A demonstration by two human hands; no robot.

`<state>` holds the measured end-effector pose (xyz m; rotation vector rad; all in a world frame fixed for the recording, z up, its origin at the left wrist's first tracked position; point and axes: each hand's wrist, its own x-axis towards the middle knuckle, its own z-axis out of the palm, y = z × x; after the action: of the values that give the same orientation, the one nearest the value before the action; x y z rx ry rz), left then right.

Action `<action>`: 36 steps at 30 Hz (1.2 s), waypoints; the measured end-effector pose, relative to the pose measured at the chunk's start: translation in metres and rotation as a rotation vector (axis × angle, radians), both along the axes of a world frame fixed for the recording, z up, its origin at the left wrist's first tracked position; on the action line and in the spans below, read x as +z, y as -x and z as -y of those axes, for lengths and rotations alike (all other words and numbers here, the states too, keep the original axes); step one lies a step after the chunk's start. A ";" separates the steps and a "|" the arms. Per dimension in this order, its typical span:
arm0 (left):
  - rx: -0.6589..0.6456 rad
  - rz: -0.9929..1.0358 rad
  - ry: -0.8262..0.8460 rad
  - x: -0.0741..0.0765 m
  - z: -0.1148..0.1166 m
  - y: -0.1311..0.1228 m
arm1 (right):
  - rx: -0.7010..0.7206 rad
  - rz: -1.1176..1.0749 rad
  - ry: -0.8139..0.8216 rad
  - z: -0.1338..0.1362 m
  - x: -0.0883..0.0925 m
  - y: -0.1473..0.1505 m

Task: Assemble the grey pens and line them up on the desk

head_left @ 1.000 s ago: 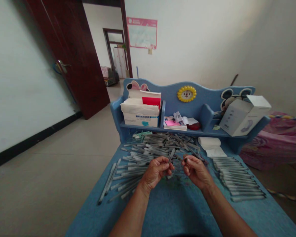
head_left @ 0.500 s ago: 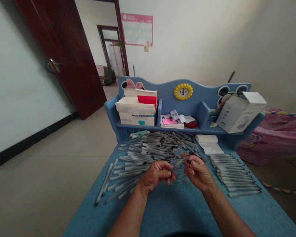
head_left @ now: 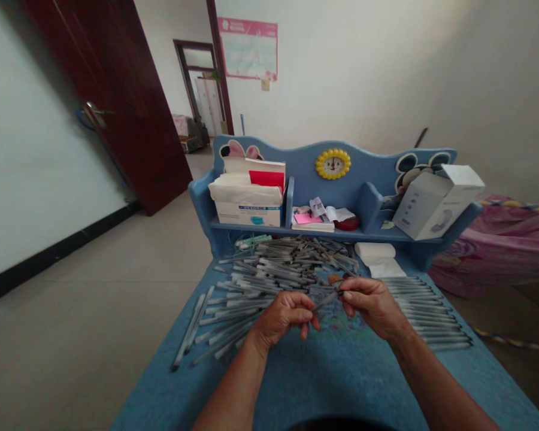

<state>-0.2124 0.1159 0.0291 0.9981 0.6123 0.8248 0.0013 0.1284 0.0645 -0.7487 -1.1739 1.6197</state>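
My left hand [head_left: 286,318] is closed around one end of a slim grey translucent pen [head_left: 326,300], which tilts up to the right in front of me. With thumb and fingertips, my right hand [head_left: 372,304] pinches the pen's far end, where a small black part, perhaps a cap, shows. Behind and left of my hands spreads a large loose heap of similar pens [head_left: 269,272]. To the right, beyond my right hand, more pens lie side by side in a neat row [head_left: 435,314]. Several pens with dark ends [head_left: 189,332] rest apart at the left edge.
The blue desk [head_left: 323,383] has a raised shelf [head_left: 260,228] along its back. A box of papers [head_left: 247,209], a small stack of booklets [head_left: 313,227] and a white carton [head_left: 431,206] stand on it. A white paper roll [head_left: 375,250] lies below the shelf.
My right hand has turned, and its fingertips with the black part now meet the pen's end. The left hand keeps its grip almost unmoved. The camera view shifted slightly.
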 end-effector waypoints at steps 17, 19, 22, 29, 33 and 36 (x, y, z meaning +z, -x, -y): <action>-0.073 -0.053 0.021 0.000 0.001 -0.001 | 0.093 0.571 -0.208 0.000 0.024 -0.013; -0.085 -0.046 0.029 0.000 0.002 -0.002 | 0.082 0.620 -0.224 0.001 0.024 -0.014; -0.104 -0.046 0.037 0.000 0.003 -0.004 | 0.076 0.707 -0.257 0.003 0.022 -0.017; -0.187 -0.082 0.038 -0.001 0.007 -0.011 | 0.119 0.893 -0.270 0.012 0.005 -0.029; -0.201 -0.109 0.041 -0.002 0.007 -0.012 | 0.118 0.859 -0.283 0.017 0.000 -0.034; -0.198 -0.117 0.045 -0.003 0.007 -0.011 | 0.108 0.727 -0.251 0.018 0.000 -0.037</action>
<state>-0.2010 0.1087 0.0260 1.0531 0.6178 0.5789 0.0381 0.1099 0.0648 -1.1688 -1.9169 1.2685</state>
